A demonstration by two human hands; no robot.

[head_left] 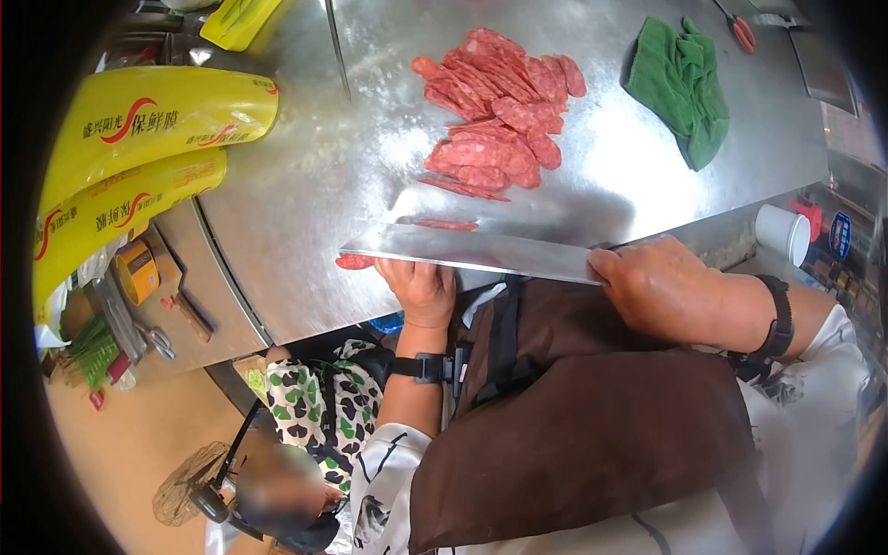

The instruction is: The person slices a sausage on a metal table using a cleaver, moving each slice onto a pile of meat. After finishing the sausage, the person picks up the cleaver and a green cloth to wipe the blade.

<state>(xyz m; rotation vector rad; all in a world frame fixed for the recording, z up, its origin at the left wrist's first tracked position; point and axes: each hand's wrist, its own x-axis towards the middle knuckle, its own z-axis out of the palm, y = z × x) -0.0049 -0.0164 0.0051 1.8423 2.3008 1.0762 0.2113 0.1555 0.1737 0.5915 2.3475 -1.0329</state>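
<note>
My right hand (647, 282) is closed around the handle of a wide cleaver (481, 252), whose long blade reaches left across the metal counter's near edge. Behind the blade, my left hand (421, 289) has its fingers curled down on a red sausage (353, 263); one end of it pokes out left of the fingers, and the blade hides the rest. One thin cut slice (446, 225) lies just beyond the blade. Farther out is a loose heap of sausage slices (495, 111), red with pale fat flecks.
A crumpled green cloth (680, 88) lies on the metal counter (305, 176) at right, near red-handled scissors (743, 33). Yellow cling film packs (157, 120) stand at left. Scissors (159, 340) and another blade lie lower left. A person (324, 407) is close by on the left.
</note>
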